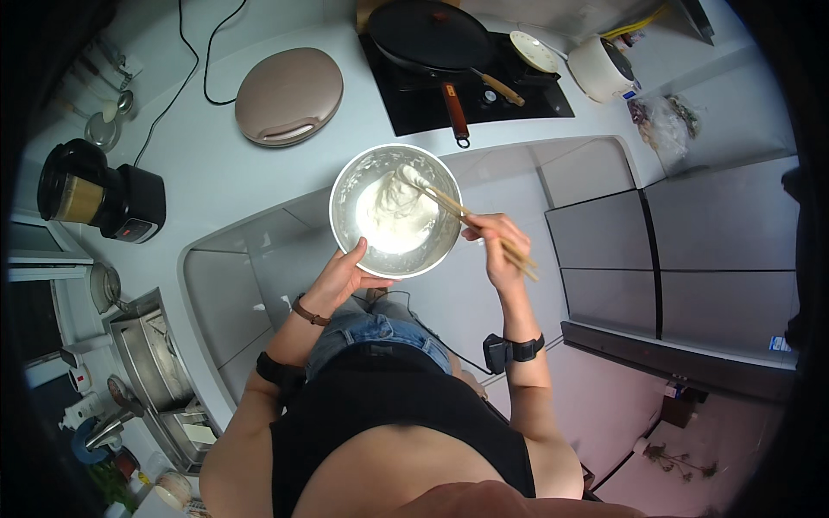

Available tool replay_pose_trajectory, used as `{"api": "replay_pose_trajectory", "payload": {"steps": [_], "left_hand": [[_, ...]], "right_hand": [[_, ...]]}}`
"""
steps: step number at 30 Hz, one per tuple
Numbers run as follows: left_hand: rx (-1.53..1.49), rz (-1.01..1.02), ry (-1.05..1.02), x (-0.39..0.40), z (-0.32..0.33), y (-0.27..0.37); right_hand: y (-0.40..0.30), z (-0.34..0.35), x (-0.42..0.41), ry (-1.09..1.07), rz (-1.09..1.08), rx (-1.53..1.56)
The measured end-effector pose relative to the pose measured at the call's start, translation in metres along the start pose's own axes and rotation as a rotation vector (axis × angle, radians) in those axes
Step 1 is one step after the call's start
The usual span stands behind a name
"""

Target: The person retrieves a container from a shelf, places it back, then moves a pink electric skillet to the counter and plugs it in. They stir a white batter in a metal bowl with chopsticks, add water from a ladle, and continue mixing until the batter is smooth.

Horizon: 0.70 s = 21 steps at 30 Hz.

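Note:
A round metal bowl (395,264) is held in front of me by my left hand (346,270), its thumb over the near rim and its fingers under the side. Inside lies a pale, sticky dough or batter (398,217), with smears of it on the bowl's wall. My right hand (502,246) grips a pair of wooden chopsticks (447,202) at the bowl's right side. A lump of the pale mixture clings to their tips, which are inside the bowl.
A round electric griddle (288,94) sits on the white counter (259,178). Pans, one a lidded black frying pan (431,35), stand on the black cooktop (414,120). A blender-like appliance (133,201) is at left, above a steel sink (146,362). A white rice cooker (592,68) stands at right.

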<state>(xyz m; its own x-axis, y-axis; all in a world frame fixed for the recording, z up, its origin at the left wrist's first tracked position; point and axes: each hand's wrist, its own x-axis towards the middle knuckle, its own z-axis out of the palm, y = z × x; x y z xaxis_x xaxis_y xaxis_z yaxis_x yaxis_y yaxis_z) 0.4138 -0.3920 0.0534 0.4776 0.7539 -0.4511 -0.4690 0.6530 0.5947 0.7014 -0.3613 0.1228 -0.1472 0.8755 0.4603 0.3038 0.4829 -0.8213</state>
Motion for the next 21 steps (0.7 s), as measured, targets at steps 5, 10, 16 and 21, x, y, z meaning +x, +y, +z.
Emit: {"api": "replay_pose_trajectory", "payload": {"steps": [5, 10, 16, 21], "left_hand": [[0.028, 0.028, 0.039, -0.001, 0.016, -0.001], [0.091, 0.004, 0.103, -0.001, 0.023, -0.003], [0.191, -0.024, 0.173, -0.015, 0.013, -0.004], [0.106, -0.033, 0.135, -0.023, -0.004, -0.002]], "right_hand": [[0.007, -0.010, -0.023, -0.132, -0.024, -0.211], [0.039, 0.020, -0.072, 0.208, 0.593, 0.274], [0.072, 0.056, -0.090, 0.344, 0.977, 0.723], [0.071, 0.063, -0.075, 0.407, 0.945, 0.936]]}}
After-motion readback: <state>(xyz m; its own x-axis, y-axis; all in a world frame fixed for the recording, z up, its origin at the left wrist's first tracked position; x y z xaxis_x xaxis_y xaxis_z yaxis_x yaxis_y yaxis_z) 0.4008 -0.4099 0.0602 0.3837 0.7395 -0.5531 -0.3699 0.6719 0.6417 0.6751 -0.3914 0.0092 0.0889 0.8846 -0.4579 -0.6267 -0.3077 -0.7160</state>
